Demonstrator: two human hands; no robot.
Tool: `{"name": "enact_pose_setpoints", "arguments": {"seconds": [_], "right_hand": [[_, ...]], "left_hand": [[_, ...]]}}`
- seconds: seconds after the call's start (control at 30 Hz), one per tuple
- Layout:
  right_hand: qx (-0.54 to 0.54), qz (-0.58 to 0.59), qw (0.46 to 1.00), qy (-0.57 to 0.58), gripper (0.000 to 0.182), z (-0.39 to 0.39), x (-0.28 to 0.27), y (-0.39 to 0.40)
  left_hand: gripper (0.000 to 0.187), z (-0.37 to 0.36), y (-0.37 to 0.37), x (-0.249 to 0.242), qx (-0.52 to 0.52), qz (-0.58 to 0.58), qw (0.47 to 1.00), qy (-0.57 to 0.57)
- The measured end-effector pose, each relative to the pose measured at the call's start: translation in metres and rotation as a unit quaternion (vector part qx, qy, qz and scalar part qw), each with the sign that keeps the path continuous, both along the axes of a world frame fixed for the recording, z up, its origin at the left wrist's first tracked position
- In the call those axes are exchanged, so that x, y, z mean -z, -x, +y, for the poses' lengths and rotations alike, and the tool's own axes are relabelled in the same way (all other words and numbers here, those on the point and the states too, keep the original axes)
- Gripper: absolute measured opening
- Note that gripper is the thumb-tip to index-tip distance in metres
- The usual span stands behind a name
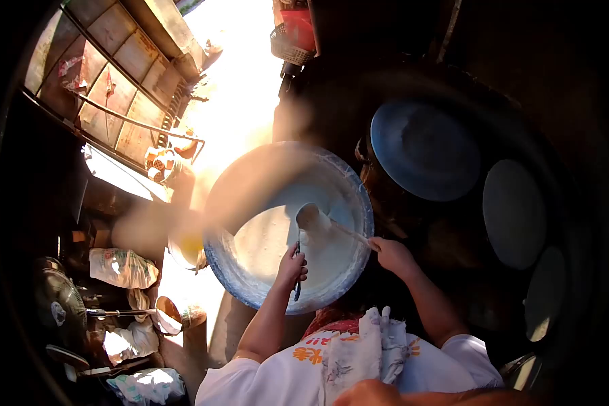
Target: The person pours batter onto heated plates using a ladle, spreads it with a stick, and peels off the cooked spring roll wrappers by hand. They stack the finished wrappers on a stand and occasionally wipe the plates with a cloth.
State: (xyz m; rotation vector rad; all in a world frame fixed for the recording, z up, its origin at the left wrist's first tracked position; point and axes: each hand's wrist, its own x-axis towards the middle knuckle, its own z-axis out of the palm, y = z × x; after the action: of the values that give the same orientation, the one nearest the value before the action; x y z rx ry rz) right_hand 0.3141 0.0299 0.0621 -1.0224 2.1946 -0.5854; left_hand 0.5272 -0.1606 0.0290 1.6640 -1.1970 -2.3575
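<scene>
A large round tub (pixel 367 203) with a bluish, white-smeared rim holds pale, milky liquid in front of me. Over it, my left hand (pixel 294 266) is closed on the dark handle of a ladle, whose round bowl (pixel 307 215) is at the tub's middle. My right hand (pixel 391 256), at the right rim, is closed on a pale stick-like handle (pixel 350 233). That handle slants inward to the ladle bowl, where its coated end blurs into the liquid. Pale gloves (pixel 365 348) lie against my white shirt.
Several round, flat griddle-like surfaces (pixel 425 150) stand to the right in shadow. On the left are a fan (pixel 57 302), plastic bags (pixel 123 268) and a tiled panel (pixel 118 81). A basket (pixel 291 46) with something red is at the top. Blurred streaks cross the tub's left side.
</scene>
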Motion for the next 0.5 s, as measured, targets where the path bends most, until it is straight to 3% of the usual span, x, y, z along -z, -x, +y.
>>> {"name": "enact_pose_setpoints", "arguments": {"seconds": [0.1,0.17,0.23,0.33,0.43,0.47,0.5], "right_hand": [[-0.055,0.058,0.984,-0.158,0.037,-0.021,-0.021,-0.012],[-0.033,0.072,0.992,-0.103,0.038,-0.016,-0.011,-0.005],[-0.005,0.068,0.989,-0.133,0.039,-0.023,-0.004,-0.014],[0.004,-0.016,0.995,-0.100,0.042,-0.014,0.030,-0.046],[0.066,-0.063,0.996,-0.016,0.037,0.018,0.038,-0.065],[0.049,-0.017,0.995,0.085,0.042,0.032,0.048,-0.071],[0.074,-0.076,0.992,0.073,0.042,0.036,0.038,-0.071]], "left_hand": [[0.059,-0.020,0.021,0.038,0.039,-0.008,0.999,0.007],[0.060,-0.035,0.030,0.078,0.044,-0.008,0.999,0.023],[0.051,-0.011,0.049,0.093,-0.094,0.050,0.990,-0.095],[0.031,0.023,0.079,0.093,-0.214,0.141,0.933,-0.251],[0.014,0.043,0.096,0.085,-0.268,0.195,0.897,-0.291],[0.008,0.051,0.098,0.078,-0.285,0.209,0.884,-0.307],[0.006,0.055,0.098,0.061,-0.297,0.220,0.872,-0.320]]}}
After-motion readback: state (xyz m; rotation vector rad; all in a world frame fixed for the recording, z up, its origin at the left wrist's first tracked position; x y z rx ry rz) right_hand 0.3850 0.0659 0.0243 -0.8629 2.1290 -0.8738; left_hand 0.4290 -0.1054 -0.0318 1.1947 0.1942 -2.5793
